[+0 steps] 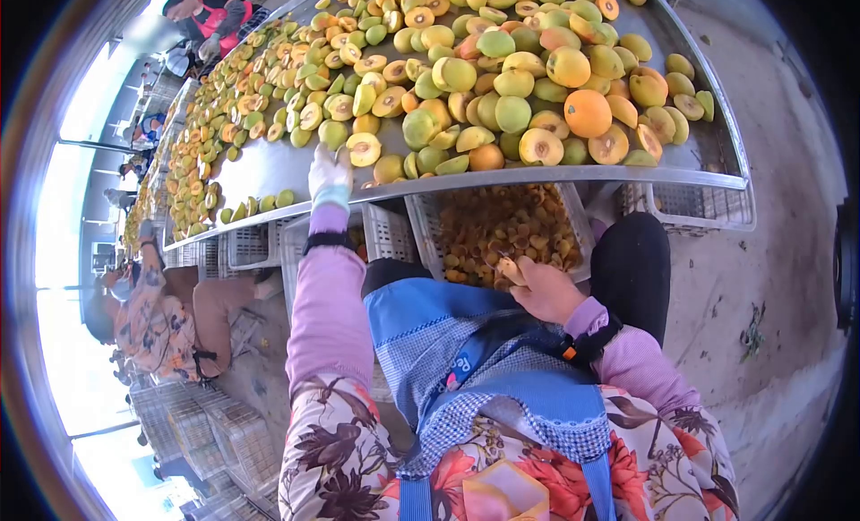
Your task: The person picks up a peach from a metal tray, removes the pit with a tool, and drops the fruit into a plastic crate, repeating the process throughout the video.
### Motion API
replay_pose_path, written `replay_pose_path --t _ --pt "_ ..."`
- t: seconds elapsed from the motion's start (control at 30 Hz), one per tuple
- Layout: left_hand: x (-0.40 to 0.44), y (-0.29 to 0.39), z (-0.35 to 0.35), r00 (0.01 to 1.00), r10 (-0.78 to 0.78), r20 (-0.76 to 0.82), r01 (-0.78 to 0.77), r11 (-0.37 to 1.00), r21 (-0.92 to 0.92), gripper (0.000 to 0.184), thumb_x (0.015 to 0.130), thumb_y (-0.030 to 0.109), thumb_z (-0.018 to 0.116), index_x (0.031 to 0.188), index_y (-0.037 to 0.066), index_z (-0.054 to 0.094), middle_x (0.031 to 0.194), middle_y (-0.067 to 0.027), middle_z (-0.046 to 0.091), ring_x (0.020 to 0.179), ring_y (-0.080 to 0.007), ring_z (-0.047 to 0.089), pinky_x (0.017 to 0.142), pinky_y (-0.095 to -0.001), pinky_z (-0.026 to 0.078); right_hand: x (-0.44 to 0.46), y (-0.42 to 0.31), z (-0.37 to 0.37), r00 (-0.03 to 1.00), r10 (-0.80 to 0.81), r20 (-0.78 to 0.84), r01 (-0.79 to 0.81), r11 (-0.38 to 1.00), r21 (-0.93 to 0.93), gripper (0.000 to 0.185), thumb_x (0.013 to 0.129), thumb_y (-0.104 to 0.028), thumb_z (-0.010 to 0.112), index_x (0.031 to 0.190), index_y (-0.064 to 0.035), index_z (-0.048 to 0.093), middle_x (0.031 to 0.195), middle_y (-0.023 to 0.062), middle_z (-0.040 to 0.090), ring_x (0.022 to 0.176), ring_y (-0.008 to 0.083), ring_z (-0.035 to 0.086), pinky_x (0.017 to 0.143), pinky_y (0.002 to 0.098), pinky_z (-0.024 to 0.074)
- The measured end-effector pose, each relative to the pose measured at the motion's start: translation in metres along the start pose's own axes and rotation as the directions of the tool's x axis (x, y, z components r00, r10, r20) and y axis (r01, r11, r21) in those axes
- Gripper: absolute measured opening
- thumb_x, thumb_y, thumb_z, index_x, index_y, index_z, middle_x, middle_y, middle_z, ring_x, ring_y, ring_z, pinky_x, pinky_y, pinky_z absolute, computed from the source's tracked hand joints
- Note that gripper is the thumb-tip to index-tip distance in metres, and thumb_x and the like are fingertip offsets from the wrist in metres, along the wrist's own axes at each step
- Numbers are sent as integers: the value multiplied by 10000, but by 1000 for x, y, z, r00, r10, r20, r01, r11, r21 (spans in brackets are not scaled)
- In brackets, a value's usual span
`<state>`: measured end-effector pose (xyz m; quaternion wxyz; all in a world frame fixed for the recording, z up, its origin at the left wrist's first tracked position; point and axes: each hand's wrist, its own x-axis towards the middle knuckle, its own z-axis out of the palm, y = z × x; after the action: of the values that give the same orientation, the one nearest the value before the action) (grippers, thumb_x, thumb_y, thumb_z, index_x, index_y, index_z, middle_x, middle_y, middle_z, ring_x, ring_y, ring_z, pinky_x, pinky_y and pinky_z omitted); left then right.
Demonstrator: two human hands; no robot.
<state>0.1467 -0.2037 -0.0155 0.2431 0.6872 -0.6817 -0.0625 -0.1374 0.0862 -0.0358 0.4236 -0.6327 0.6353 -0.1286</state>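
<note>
My left hand [330,173], in a white glove, reaches over the near rim of the metal table with fingers stretched out. Its fingertips are at a green fruit [332,133], beside a halved fruit [364,149] that shows its cut face and dark core. Whether they grip the green fruit is hard to make out. Bare and closed, my right hand [548,291] holds a small tool with a light wooden handle [511,271] above a crate; the tool's working end cannot be made out. That white plastic crate [426,230] contains many brownish-orange fruit pieces [502,225].
Whole and halved green-orange fruits [515,82] cover much of the rimmed metal table [573,174]. More white crates [389,232] stand beneath it, another crate [735,206] at right. A person in a floral top [166,328] sits at left; another person [219,19] works across the table.
</note>
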Motion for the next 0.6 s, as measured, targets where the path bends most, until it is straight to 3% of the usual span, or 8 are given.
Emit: replay_pose_path --t 0.03,0.1,0.27,0.37,0.4,0.5,0.57,0.6 --pt "16 4 15 983 -112 144 107 993 46 622 783 356 580 1271 5 420 1137 -299 533 1046 -421 534 912 -437 422 0 -3 -4 999 -25 -40 28 997 65 286 823 -222 558 941 7 433 826 244 602 808 421 585 720 488 451" --pt "21 15 39 980 -16 200 -22 982 189 632 734 322 627 1264 34 437 1170 -288 500 1023 -430 539 915 -432 428 1 -4 -6 997 -39 -69 47 993 106 289 823 -219 564 950 7 434 825 247 601 804 424 584 712 487 449" --pt "4 58 29 988 -27 149 1 984 176 558 664 170 703 1179 68 515 1128 -231 521 970 -374 572 856 -390 473 6 -2 3 980 -141 -138 174 945 276 283 827 -207 586 950 0 439 798 241 593 778 424 579 678 460 445" --pt "11 28 30 995 92 35 -69 909 -411 538 636 143 736 1126 35 541 1068 -191 561 935 -301 589 816 -347 488 7 -11 -6 961 -91 -263 203 877 436 258 837 -197 590 925 -6 441 740 205 588 696 373 594 627 417 451" --pt "-6 40 19 999 39 15 -25 841 -541 533 623 136 748 1100 6 549 992 -145 594 902 -230 590 790 -307 487 6 -16 -10 968 -23 -250 163 814 558 252 849 -205 593 913 -4 454 681 148 574 605 262 586 567 363 444" --pt "-82 101 -46 787 80 612 295 823 -486 435 664 123 717 1056 -8 582 943 -107 610 845 -204 592 779 -283 476 8 -23 -16 944 9 -330 231 696 680 255 864 -217 590 922 -1 467 649 105 559 570 172 559 523 327 435" --pt "-127 117 -44 726 378 574 36 813 -581 430 715 134 714 1098 -6 580 949 -86 614 858 -123 583 753 -249 484 11 -24 -16 932 11 -363 263 667 697 245 879 -220 576 931 -2 478 673 72 564 554 144 539 503 304 432" --pt "-150 124 -40 691 367 622 229 706 -670 410 745 137 707 1105 -10 577 960 -81 615 866 -116 582 763 -248 483 9 -23 -16 939 4 -345 260 649 715 241 883 -217 569 945 -5 474 675 67 563 527 139 529 478 296 429"
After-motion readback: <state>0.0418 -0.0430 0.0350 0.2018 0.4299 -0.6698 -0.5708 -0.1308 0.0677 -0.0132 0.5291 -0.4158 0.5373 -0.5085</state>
